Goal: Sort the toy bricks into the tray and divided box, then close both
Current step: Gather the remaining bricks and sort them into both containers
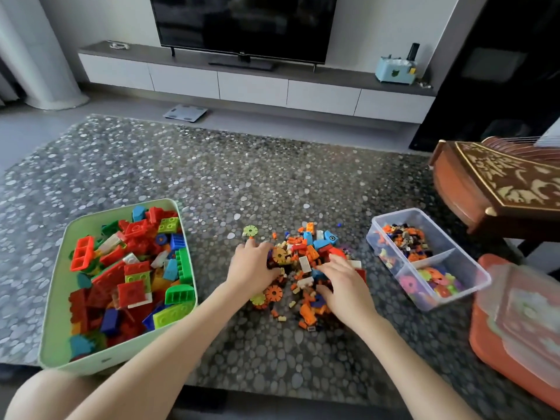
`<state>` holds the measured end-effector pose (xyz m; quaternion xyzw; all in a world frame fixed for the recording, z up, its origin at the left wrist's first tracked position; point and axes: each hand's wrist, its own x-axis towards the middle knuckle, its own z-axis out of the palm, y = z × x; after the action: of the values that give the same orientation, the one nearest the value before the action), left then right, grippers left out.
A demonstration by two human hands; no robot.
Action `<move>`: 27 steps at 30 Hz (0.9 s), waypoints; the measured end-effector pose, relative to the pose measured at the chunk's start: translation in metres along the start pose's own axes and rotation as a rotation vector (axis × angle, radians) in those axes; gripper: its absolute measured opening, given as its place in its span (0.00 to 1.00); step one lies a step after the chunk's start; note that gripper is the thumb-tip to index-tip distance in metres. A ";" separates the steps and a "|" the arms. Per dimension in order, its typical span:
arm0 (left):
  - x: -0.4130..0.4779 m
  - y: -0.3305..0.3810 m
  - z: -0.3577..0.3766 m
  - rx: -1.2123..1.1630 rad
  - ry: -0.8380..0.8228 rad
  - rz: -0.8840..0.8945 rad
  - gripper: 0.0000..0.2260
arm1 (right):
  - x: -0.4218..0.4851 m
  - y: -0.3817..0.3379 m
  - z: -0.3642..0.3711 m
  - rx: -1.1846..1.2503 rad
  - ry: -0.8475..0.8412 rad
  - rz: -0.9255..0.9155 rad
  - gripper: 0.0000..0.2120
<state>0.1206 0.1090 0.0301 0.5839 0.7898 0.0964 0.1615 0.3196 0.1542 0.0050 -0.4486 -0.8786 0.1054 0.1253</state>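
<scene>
A heap of small mixed bricks and gear-shaped discs lies in the middle of the pebble-patterned table. My left hand rests on the heap's left side, fingers bent down into the pieces. My right hand lies on the heap's right side, fingers spread over the bricks. What either hand holds is hidden. A pale green tray at the left is full of large red, green and blue bricks. A clear divided box at the right has small bricks in its far compartment and flower discs in its near one.
An orange box with a clear lid on top sits at the right edge. A carved wooden piece stands behind the divided box. A lone green disc lies beyond the heap. A TV and cabinet stand across the room.
</scene>
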 end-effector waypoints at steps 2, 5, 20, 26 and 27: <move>0.004 0.009 0.002 0.069 0.105 0.034 0.26 | 0.002 0.002 -0.001 0.006 0.100 -0.017 0.12; 0.009 0.019 0.007 0.127 0.188 0.124 0.19 | 0.014 -0.009 -0.001 -0.065 0.220 0.015 0.10; 0.037 0.008 -0.003 -0.138 0.029 0.046 0.12 | 0.033 -0.008 -0.024 0.364 0.043 0.184 0.15; 0.039 0.000 -0.011 -0.179 0.041 -0.003 0.16 | 0.075 -0.013 -0.015 0.139 -0.074 0.084 0.16; 0.038 0.000 -0.012 -0.146 0.032 0.002 0.16 | 0.080 -0.016 -0.014 0.069 -0.125 0.058 0.17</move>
<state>0.1058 0.1458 0.0357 0.5696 0.7827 0.1630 0.1908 0.2666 0.2114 0.0326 -0.4618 -0.8672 0.1672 0.0825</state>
